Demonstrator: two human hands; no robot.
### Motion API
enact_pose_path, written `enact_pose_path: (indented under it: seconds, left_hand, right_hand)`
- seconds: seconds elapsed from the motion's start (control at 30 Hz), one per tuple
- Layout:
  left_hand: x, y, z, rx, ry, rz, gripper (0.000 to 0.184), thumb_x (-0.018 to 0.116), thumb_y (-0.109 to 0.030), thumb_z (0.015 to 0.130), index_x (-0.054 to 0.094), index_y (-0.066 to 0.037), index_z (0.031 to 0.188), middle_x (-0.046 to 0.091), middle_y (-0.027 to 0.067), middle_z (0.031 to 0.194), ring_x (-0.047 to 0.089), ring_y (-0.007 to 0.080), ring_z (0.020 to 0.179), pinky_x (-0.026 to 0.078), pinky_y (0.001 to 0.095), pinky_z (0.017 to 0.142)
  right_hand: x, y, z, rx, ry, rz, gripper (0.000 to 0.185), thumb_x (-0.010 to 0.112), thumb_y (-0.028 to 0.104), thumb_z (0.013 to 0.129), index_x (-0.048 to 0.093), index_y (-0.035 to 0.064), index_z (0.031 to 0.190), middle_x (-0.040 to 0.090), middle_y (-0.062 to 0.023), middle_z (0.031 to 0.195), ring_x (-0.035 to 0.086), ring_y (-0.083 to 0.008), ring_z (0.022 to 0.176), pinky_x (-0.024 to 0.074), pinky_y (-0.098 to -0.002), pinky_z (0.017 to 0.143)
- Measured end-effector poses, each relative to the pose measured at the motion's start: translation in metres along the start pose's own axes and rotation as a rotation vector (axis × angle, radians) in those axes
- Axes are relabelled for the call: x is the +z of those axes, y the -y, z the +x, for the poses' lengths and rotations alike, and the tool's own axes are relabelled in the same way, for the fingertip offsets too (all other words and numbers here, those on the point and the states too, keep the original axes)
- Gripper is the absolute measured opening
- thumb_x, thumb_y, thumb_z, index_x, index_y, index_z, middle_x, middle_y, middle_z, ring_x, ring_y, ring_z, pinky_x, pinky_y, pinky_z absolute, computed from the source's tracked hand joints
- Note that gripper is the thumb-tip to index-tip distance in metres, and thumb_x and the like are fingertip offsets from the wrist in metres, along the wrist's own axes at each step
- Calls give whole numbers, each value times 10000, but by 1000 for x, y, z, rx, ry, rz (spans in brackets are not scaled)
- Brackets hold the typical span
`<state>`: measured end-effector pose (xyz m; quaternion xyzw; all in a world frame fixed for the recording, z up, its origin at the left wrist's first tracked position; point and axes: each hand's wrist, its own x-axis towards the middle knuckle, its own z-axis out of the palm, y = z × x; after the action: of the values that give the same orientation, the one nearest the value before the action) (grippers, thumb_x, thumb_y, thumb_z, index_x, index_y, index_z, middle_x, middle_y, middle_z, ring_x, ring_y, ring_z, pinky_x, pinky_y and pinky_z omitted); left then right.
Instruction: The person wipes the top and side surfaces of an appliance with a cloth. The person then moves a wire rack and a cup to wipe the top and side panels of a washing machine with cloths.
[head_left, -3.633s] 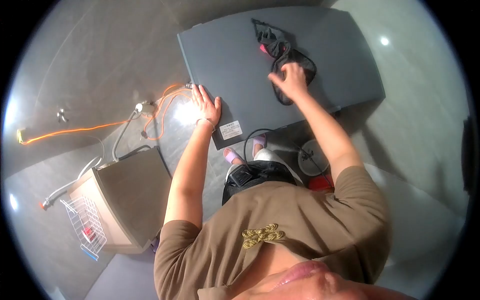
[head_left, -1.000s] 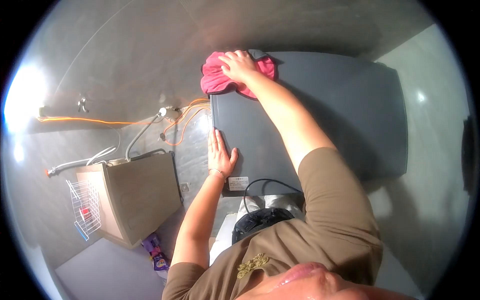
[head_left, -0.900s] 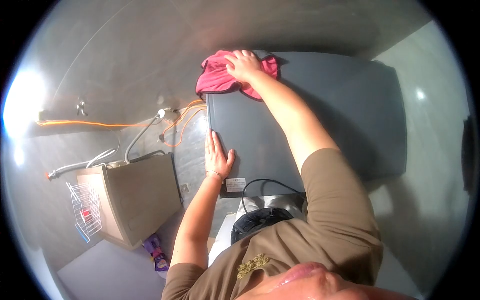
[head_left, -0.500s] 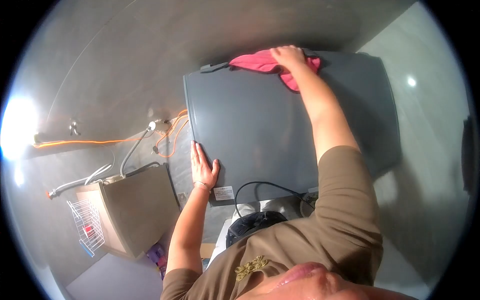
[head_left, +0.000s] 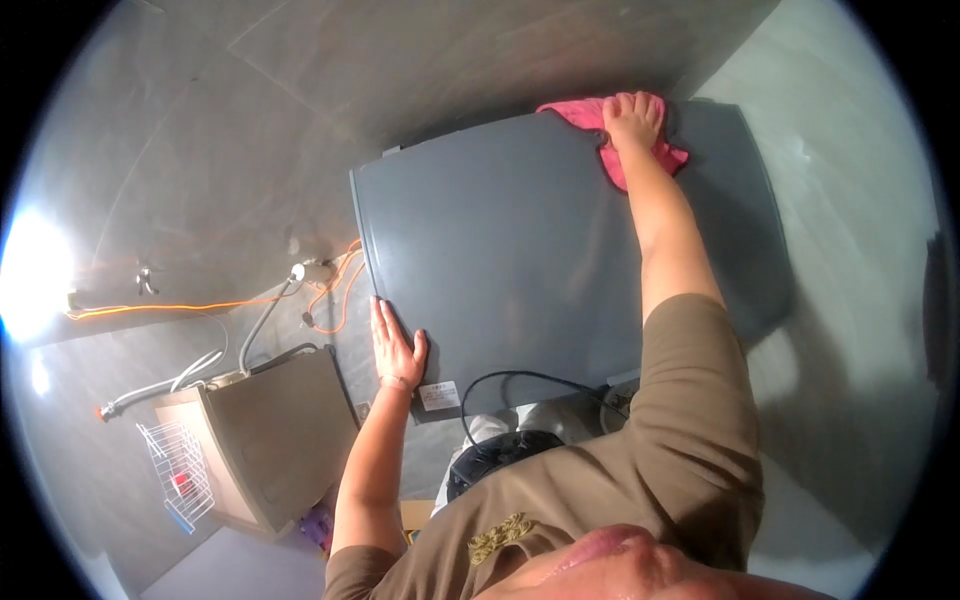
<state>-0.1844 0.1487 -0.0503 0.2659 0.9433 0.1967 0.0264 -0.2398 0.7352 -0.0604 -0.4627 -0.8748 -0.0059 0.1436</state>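
So closest to me there's a black cable (head_left: pixel 500 374) looping across my view of the near edge of the grey box (head_left: pixel 510 255). Just past the white sticker (head_left: pixel 438 396), my left hand (head_left: pixel 398 345) is laid flat along the box's left edge, fingers straight and thumb out to the side, nothing in it. Way over at the far edge, my right hand (head_left: pixel 632 122) is on top of the pink cloth (head_left: pixel 672 157), fingers stretched out over it, no fist. Can't tell if my fingertips are pinching any fabric. The cloth's bunched up, dark trim showing.
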Motion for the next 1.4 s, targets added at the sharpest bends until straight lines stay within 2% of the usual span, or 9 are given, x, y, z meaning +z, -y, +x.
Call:
enact_pose_path:
  seconds: [0.1,0.33,0.6,0.67,0.97,1.1,1.23,1.27,1.4]
  left_hand:
    - [-2,-2,-1,7,0,0,832,574,-289,842,168,92,1461,133,271,1548,160,422,1431,169,452,1177]
    - [-2,-1,-2,12,-12,-1,815,560,-297,862,169,95,1460,132,269,1550,159,408,1434,164,435,1181]
    - [2,1,-6,58,4,-7,804,541,-306,883,158,90,1469,118,261,1558,144,394,1442,159,430,1183]
    - [4,2,-5,48,-38,0,802,538,-305,885,160,91,1470,113,262,1559,144,397,1442,163,426,1183]
    - [17,14,-5,81,-13,97,771,423,-399,947,138,82,1479,66,244,1570,101,362,1459,156,416,1191]
    - [15,15,-4,73,19,137,754,401,-404,950,158,83,1473,80,256,1566,131,398,1445,176,454,1173]
    - [20,28,4,88,58,311,800,374,-504,953,133,29,1500,79,229,1579,99,358,1465,119,520,1165]
    - [19,29,7,38,120,342,805,395,-506,951,136,22,1502,84,216,1582,88,358,1466,114,532,1163]
    - [14,26,18,120,90,413,817,525,-430,915,158,2,1503,94,208,1582,81,358,1468,113,560,1155]
  right_hand:
    - [-9,-16,-25,-79,-53,-11,594,361,555,923,378,308,1464,258,-93,1566,215,-342,1438,124,-512,1167]
    - [-39,-67,-109,-149,-37,7,568,393,519,929,396,306,1456,271,-91,1559,216,-337,1438,140,-525,1163]
    - [-70,-115,-219,-72,-118,6,537,428,479,928,445,283,1428,327,-103,1529,278,-344,1410,181,-533,1151]
    - [-83,-118,-248,-59,-173,16,531,433,466,924,470,257,1411,346,-112,1519,301,-359,1394,183,-544,1144]
    - [-115,-109,-373,104,-158,62,518,468,431,920,470,270,1413,302,-128,1537,231,-349,1429,161,-535,1157]
    - [-121,-95,-410,189,-153,76,541,461,431,920,463,227,1421,274,-130,1551,217,-349,1435,145,-524,1161]
    - [-122,-98,-412,218,-178,111,569,491,431,907,460,186,1420,245,-161,1555,198,-369,1436,133,-526,1161]
    - [-121,-101,-407,233,-180,100,578,494,434,906,454,181,1424,234,-170,1557,190,-381,1436,130,-529,1161]
    - [-115,-117,-388,287,-212,96,601,502,459,893,448,190,1428,222,-181,1559,176,-404,1434,116,-543,1160]
